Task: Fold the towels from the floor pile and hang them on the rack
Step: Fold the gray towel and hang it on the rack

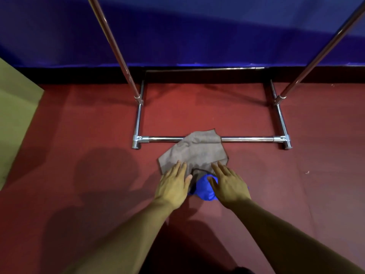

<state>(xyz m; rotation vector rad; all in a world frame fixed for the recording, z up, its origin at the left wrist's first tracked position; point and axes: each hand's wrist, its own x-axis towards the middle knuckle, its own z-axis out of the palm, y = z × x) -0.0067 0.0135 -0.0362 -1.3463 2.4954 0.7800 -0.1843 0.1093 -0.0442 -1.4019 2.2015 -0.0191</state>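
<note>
A grey towel (197, 151) lies spread on the red floor, its far corner draped over the front bottom bar of the chrome rack (246, 139). A crumpled blue towel (206, 189) sits just under the grey towel's near edge. My left hand (173, 184) lies flat with its fingers apart on the grey towel's near left corner. My right hand (227, 182) rests palm down, fingers spread, across the grey towel's near right edge and the blue towel. Neither hand grips anything.
The rack's two slanted uprights (118, 54) (316, 56) rise at left and right in front of a blue wall (197, 26). A green mat (15, 115) lies at the left edge. Red floor (79, 125) surrounds the towels.
</note>
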